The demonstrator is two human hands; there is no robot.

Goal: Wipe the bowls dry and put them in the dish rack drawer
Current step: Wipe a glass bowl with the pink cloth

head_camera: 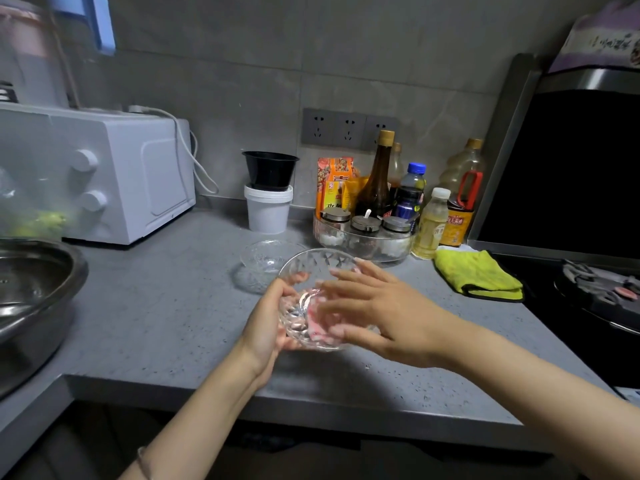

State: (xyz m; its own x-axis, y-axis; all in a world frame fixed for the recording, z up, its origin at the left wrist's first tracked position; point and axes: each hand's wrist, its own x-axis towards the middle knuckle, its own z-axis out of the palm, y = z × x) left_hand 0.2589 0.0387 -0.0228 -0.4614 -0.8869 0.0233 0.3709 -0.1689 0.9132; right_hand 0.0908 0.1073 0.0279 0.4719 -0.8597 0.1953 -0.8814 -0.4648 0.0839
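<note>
Bowls of cut glass, two in all: one bowl (297, 318) is held tilted over the grey counter (166, 306), and the second bowl (265, 261) stands on the counter just behind it. The left hand (266, 322) grips the held bowl's side with curled fingers. The right hand (374, 306) lies nearly flat, its straight fingers reaching inside onto something pink and blurred. Beyond, a clear tray (367, 249) holds three lidded jars, and a black tub (270, 169) sits in a white tub (268, 211). One yellow cloth (478, 275) lies to the right.

White oven (104, 174) left on counter (156, 306) — condiment tray (367, 249) by wall, black stove (561, 327) right.
</note>
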